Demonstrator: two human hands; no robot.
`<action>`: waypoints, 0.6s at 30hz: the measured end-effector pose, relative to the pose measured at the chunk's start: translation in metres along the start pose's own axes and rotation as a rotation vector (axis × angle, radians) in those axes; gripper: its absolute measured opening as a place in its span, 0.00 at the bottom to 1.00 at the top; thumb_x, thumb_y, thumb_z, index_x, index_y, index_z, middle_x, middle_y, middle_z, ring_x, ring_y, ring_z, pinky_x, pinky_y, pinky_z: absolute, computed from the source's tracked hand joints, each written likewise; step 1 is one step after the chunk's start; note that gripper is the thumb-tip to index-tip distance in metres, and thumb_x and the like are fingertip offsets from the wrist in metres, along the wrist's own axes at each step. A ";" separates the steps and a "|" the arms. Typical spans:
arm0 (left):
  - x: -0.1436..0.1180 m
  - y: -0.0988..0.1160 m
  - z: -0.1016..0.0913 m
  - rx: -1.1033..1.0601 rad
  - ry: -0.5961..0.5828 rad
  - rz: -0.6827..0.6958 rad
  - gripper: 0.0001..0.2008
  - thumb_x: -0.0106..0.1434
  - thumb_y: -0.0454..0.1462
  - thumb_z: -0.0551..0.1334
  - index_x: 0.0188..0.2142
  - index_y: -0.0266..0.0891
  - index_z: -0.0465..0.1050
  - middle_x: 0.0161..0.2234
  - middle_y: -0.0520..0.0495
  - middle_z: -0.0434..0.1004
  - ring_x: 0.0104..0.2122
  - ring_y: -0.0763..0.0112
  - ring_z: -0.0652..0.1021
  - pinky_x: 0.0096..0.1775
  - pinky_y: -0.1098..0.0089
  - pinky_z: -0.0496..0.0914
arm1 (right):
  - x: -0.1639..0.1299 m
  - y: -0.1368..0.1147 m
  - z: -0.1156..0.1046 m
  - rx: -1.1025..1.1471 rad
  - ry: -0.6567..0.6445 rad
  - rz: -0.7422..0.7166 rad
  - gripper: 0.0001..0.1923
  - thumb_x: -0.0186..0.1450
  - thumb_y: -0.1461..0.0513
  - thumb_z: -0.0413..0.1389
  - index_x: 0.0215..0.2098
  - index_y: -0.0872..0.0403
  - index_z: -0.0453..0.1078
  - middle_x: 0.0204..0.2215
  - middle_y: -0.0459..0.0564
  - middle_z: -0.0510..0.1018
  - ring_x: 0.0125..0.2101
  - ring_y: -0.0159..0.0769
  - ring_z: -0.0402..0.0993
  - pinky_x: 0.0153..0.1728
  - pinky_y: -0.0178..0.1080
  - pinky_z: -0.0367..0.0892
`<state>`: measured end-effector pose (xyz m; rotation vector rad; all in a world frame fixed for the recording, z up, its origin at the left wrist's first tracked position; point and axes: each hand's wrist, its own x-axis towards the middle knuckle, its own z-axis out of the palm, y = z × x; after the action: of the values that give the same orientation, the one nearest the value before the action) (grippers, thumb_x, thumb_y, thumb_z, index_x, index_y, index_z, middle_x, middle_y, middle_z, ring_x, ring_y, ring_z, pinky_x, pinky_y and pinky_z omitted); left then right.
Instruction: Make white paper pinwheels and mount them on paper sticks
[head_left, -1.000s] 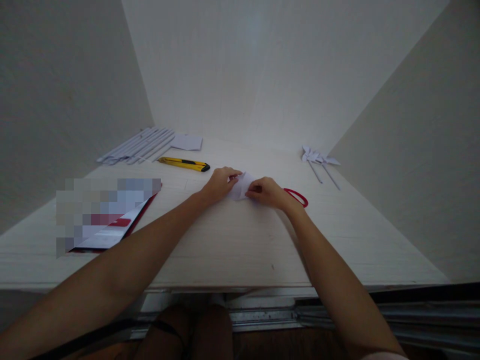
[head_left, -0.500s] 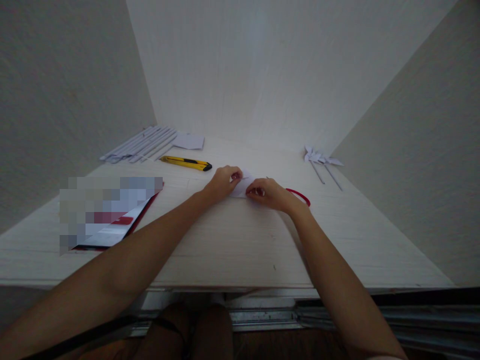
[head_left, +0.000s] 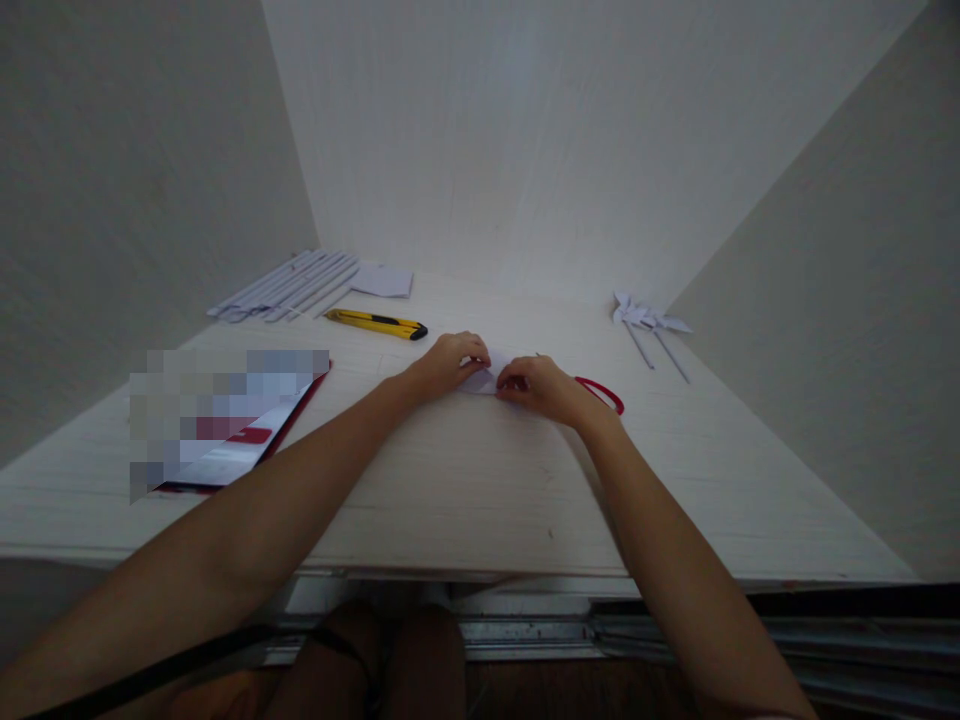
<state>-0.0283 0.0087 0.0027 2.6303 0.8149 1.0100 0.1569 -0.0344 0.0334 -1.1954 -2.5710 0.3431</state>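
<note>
A small folded piece of white paper [head_left: 489, 372] lies on the pale wooden table [head_left: 465, 480], near its middle. My left hand [head_left: 444, 362] pinches the paper's left edge with its fingertips. My right hand [head_left: 541, 388] presses on the paper's right side, fingers curled over it. Both hands nearly touch each other above the paper. Most of the paper is hidden under my fingers.
A yellow utility knife [head_left: 379, 323] lies behind my left hand. Rolled paper sticks [head_left: 289, 285] and a white paper square [head_left: 384, 281] sit at the back left. Red-handled scissors [head_left: 600, 392] lie by my right wrist. Paper pinwheels [head_left: 645, 320] rest at the right, a booklet [head_left: 225, 440] at the left.
The paper has been pressed flatter and my two hands have closed in on it; the raised flap seen a second ago is now down.
</note>
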 end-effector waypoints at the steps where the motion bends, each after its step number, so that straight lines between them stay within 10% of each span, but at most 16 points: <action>1: 0.000 -0.001 0.000 -0.002 -0.005 0.007 0.06 0.57 0.32 0.57 0.29 0.35 0.73 0.31 0.45 0.75 0.33 0.72 0.72 0.36 0.71 0.66 | 0.000 0.000 0.000 -0.004 -0.001 0.009 0.06 0.56 0.65 0.53 0.30 0.57 0.72 0.23 0.47 0.72 0.23 0.26 0.63 0.27 0.31 0.57; 18: -0.001 -0.008 0.002 0.028 -0.013 0.055 0.07 0.57 0.30 0.56 0.30 0.35 0.73 0.33 0.45 0.75 0.35 0.72 0.72 0.39 0.70 0.66 | 0.001 0.002 0.003 -0.028 0.004 0.008 0.08 0.57 0.64 0.54 0.34 0.57 0.72 0.26 0.48 0.73 0.25 0.27 0.65 0.28 0.31 0.59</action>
<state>-0.0314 0.0146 -0.0023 2.6940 0.7626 1.0017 0.1573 -0.0328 0.0302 -1.2146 -2.5761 0.3070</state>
